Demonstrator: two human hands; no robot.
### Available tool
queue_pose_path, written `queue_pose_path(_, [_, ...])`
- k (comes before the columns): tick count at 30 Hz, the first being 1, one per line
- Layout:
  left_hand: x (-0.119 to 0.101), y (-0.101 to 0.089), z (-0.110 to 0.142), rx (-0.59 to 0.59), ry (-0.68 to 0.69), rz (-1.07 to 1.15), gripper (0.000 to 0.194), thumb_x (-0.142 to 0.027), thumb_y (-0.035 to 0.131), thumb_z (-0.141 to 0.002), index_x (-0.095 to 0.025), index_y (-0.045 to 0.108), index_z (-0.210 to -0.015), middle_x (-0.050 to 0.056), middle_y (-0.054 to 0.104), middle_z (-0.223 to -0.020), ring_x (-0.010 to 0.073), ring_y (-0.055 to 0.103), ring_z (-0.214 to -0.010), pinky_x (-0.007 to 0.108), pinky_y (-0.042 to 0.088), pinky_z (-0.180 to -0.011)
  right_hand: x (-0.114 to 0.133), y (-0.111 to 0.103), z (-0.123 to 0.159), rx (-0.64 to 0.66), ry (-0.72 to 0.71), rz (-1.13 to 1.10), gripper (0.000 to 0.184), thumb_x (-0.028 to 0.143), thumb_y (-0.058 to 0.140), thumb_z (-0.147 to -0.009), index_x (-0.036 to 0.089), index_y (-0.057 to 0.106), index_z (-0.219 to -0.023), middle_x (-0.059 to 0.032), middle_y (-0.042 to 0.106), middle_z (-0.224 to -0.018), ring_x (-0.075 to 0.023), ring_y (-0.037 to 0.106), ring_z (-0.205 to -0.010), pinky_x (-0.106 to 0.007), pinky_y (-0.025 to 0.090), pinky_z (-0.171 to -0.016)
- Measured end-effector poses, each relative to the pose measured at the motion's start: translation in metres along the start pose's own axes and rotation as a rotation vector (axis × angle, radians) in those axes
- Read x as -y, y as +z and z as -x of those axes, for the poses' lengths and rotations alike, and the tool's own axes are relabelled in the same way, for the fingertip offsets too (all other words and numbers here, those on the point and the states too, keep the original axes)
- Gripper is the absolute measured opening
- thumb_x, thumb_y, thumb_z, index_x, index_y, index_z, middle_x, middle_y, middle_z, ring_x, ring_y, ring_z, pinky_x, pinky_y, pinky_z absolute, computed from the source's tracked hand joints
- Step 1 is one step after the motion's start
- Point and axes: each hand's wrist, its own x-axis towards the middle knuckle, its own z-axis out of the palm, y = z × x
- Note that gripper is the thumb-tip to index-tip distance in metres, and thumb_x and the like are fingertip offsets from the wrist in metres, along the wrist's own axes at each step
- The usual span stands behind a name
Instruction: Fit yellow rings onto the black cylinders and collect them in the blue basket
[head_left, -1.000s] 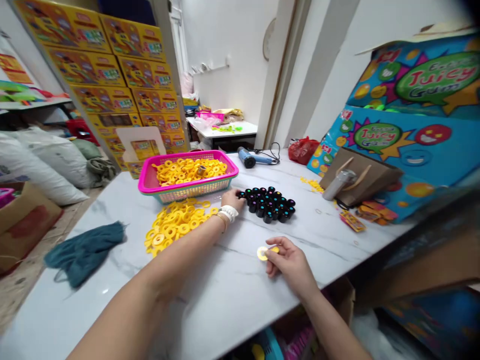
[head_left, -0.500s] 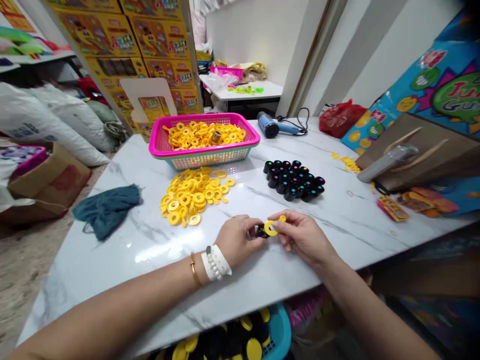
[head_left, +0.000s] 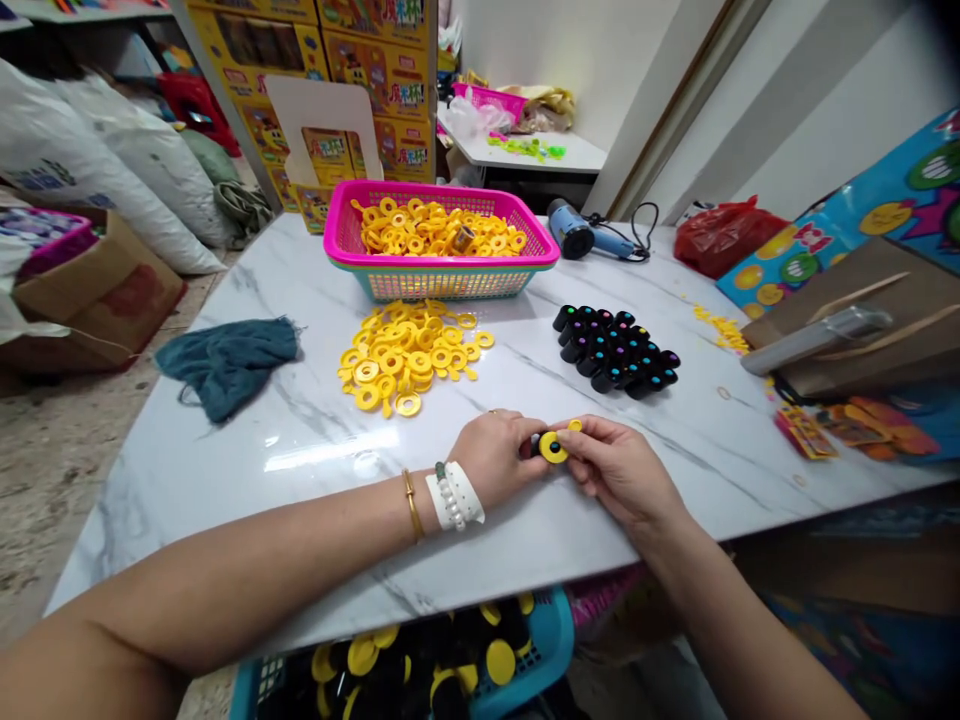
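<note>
My left hand [head_left: 499, 458] and my right hand [head_left: 619, 468] meet over the near middle of the white marble table [head_left: 300, 450]. Between their fingertips sits a yellow ring [head_left: 553, 447] with a black cap showing through its hole. The left fingers pinch the black cap from the left. The right fingers pinch the ring, and a second yellow ring [head_left: 574, 425] shows at the right fingertips. A cluster of black caps [head_left: 615, 350] stands just beyond the hands. A loose pile of yellow rings [head_left: 409, 352] lies to the far left of them.
A pink basket [head_left: 442, 272] of yellow rings stands at the back. A teal cloth [head_left: 229, 360] lies left, a blue heat gun [head_left: 589, 232] and red bag [head_left: 720, 235] at back right, a brown paper bag [head_left: 862, 330] right. A blue basket [head_left: 450, 670] sits under the near edge.
The left hand left the black caps holding one and came to the right hand. The black cap now sits inside the yellow ring. The camera tilted down.
</note>
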Motion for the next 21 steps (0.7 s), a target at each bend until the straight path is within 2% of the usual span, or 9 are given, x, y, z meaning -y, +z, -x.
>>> queue_pose_path(6, [-0.005, -0.003, 0.004, 0.033, -0.075, 0.057, 0.012, -0.029, 0.063, -0.078, -0.023, 0.070, -0.086, -0.004, 0.062, -0.066, 0.0120, 0.055, -0.062, 0.023, 0.037, -0.060, -0.017, 0.002, -0.003, -0.140, -0.174, 0.021, 0.027, 0.032, 0.083, -0.068, 0.014, 0.069, -0.084, 0.0032, 0.060, -0.052, -0.0059, 0.047, -0.036, -0.016, 0.037, -0.033])
queue_pose_path(11, [-0.007, -0.003, 0.000, 0.044, -0.188, 0.245, 0.026, -0.040, 0.064, -0.079, -0.019, 0.069, -0.093, -0.003, 0.066, -0.064, 0.0117, 0.058, -0.056, 0.023, 0.039, -0.056, -0.020, -0.001, -0.002, -0.070, -0.198, 0.168, 0.025, 0.038, 0.075, -0.079, 0.017, 0.060, -0.081, 0.0033, 0.061, -0.050, -0.0082, 0.051, -0.036, -0.017, 0.041, -0.036])
queue_pose_path(13, [-0.006, -0.001, -0.004, 0.052, -0.255, 0.371, 0.030, -0.046, 0.058, -0.084, -0.017, 0.067, -0.087, -0.001, 0.066, -0.062, 0.0112, 0.057, -0.054, 0.022, 0.040, -0.054, -0.019, -0.001, 0.000, -0.044, -0.204, 0.198, 0.026, 0.040, 0.071, -0.083, 0.018, 0.056, -0.080, 0.0035, 0.062, -0.050, -0.0097, 0.054, -0.038, -0.019, 0.044, -0.039])
queue_pose_path(16, [-0.006, 0.005, -0.008, 0.065, -0.307, 0.513, 0.032, -0.046, 0.053, -0.087, -0.017, 0.062, -0.078, -0.001, 0.063, -0.056, 0.0109, 0.057, -0.051, 0.021, 0.041, -0.052, -0.020, 0.000, 0.002, -0.052, -0.259, 0.209, 0.027, 0.040, 0.069, -0.084, 0.020, 0.051, -0.080, 0.0048, 0.061, -0.051, -0.0105, 0.055, -0.040, -0.020, 0.047, -0.041])
queue_pose_path(19, [-0.009, 0.009, -0.003, 0.021, -0.295, 0.460, 0.028, -0.041, 0.051, -0.089, -0.016, 0.062, -0.083, -0.002, 0.060, -0.055, 0.0112, 0.056, -0.051, 0.022, 0.042, -0.054, -0.023, 0.004, 0.003, -0.077, -0.305, 0.204, 0.027, 0.042, 0.068, -0.084, 0.021, 0.051, -0.080, 0.0065, 0.059, -0.053, -0.0100, 0.053, -0.039, -0.020, 0.046, -0.040])
queue_pose_path(21, [-0.011, 0.010, 0.004, -0.038, -0.196, 0.326, 0.026, -0.040, 0.056, -0.088, -0.017, 0.063, -0.099, -0.002, 0.062, -0.061, 0.0132, 0.058, -0.058, 0.024, 0.044, -0.058, -0.025, 0.007, 0.005, -0.124, -0.334, 0.214, 0.026, 0.042, 0.069, -0.083, 0.020, 0.055, -0.080, 0.0050, 0.061, -0.059, -0.0094, 0.054, -0.042, -0.021, 0.046, -0.041])
